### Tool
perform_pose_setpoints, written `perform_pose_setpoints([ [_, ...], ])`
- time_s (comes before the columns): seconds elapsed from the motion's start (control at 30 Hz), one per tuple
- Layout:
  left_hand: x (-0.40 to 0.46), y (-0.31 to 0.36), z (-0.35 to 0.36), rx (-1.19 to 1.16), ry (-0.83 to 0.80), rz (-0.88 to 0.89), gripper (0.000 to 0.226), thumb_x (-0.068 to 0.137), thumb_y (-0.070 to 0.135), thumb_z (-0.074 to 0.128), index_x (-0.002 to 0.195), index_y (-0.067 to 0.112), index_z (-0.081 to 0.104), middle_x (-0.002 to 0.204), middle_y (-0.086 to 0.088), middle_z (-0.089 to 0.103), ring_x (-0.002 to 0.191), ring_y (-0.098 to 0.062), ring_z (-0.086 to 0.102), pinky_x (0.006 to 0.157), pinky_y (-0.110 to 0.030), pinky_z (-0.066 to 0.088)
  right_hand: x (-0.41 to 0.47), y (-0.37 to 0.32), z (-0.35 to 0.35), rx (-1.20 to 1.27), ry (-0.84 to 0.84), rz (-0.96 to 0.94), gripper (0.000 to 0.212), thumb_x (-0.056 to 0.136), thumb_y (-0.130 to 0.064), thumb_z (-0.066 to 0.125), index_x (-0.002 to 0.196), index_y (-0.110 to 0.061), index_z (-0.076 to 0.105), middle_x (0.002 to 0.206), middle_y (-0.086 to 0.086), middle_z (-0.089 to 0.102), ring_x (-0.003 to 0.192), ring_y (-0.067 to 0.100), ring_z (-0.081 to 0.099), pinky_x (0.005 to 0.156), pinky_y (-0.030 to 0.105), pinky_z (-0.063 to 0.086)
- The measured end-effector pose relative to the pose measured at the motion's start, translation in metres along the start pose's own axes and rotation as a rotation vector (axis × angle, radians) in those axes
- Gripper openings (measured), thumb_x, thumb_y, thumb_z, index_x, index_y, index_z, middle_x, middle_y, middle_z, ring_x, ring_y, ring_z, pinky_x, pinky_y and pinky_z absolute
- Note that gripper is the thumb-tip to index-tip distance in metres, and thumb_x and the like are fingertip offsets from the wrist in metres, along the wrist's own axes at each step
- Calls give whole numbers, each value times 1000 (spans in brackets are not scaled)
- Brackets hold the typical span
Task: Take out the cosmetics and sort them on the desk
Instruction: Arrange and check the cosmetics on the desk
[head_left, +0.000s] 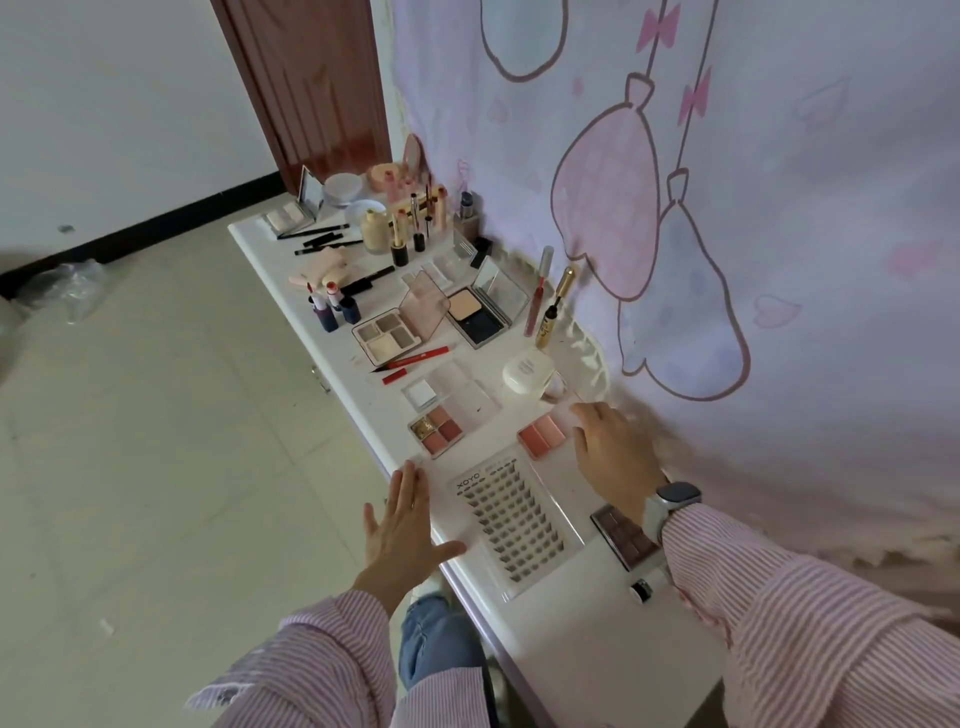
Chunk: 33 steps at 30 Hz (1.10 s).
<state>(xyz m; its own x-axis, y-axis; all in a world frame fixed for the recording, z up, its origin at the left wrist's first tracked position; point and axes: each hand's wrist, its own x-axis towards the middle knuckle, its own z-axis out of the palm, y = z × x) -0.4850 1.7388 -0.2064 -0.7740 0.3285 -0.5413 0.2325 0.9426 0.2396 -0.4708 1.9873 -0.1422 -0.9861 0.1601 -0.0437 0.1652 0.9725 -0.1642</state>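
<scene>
**A:** Where are the hands?

**B:** The left hand (402, 525) lies flat with its fingers spread and straight, at the counter's (587, 623) front edge, holding nothing. The right hand (613, 452) reaches toward the wall side, fingers loosely bent downward over the surface; it grips nothing that I can see. A watch (670, 501) sits on that wrist, and both sleeves are pink striped.

**B:** The two hands are well apart, with a clear tray of false lashes (514, 525) lying between them.

**A:** And the cosmetics?

**B:** They are out, spread along the white counter. Just beside the right fingertips lies a two-pan blush palette (543, 435). Toward the front edge from it is a four-colour palette (435, 429). A dark brown palette (623, 535) lies partly under the right wrist.

**B:** Farther along are a round white compact (527, 370), a red pencil (415, 358), an open grey eyeshadow palette (384, 338) and an open powder compact (480, 312).

**B:** A gold mascara tube (556, 306) leans by the wall. At the far end stand lipsticks (332, 306) and a cream bottle (375, 231).
</scene>
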Motion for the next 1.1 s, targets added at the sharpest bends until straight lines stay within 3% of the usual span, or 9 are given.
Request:
perform_pose_setpoints([
  [0.2,-18,18,10,-43,91,9,78,92,44,47,148,12,2,156,-5,-14,143,-21,-13,114,-51,4,-84,12,7,168,93,-25,22,78,0,62,99,-5,66,96,10,67,91,30,62,76,36,50],
  [0.37,-39,31,30,-120,125,0,66,96,32,41,148,13,5,156,-3,-11,143,-20,-11,114,-49,5,-138,32,18,-56,9,-145,48,44,-5,76,91,-12,66,92,6,66,84,28,65,70,38,51],
  [0.5,-48,37,36,-155,146,-11,62,96,29,40,147,13,10,157,-3,-6,144,-20,-7,115,-49,8,-155,43,39,-152,-153,-23,25,82,-11,54,108,-8,56,115,12,55,105,32,52,83,40,42],
  [0.6,-53,38,38,-172,186,-6,57,95,27,42,145,13,18,157,-5,0,144,-22,-3,115,-49,11,-157,48,49,-291,-216,-31,28,96,-18,32,122,-13,42,125,6,45,114,25,42,91,34,33],
  [0.67,-57,39,37,-186,221,-7,55,95,26,43,144,13,22,156,-7,4,144,-24,-1,115,-48,14,-156,46,45,-323,-212,-74,28,93,-14,35,119,-13,44,121,7,48,111,23,44,89,33,33],
  [0.73,-62,40,33,-232,271,-1,54,94,25,44,143,14,25,155,-9,9,143,-26,3,114,-47,17,-154,40,33,-321,-130,-124,25,77,-10,59,102,-12,57,101,7,59,92,24,56,77,31,41],
  [0.83,-67,49,18,-363,387,99,48,93,20,48,139,10,35,149,-12,26,138,-27,22,110,-40,27,-152,26,14,-18,102,-161,30,55,-6,79,79,-12,62,72,2,61,61,21,59,56,22,43],
  [1.0,-78,79,-46,-727,346,315,28,93,13,51,120,13,55,115,-3,62,101,-11,58,79,-8,45,-112,-17,-51,1006,173,53,34,82,-3,59,93,-34,51,82,-11,59,72,2,62,65,11,46],
  [1.1,-96,97,-93,-907,423,457,22,94,17,50,115,20,57,100,6,65,91,-5,63,74,-11,49,-88,-43,-108,1270,293,-1,29,83,-6,62,97,-30,56,88,-6,65,78,7,67,69,19,54],
])
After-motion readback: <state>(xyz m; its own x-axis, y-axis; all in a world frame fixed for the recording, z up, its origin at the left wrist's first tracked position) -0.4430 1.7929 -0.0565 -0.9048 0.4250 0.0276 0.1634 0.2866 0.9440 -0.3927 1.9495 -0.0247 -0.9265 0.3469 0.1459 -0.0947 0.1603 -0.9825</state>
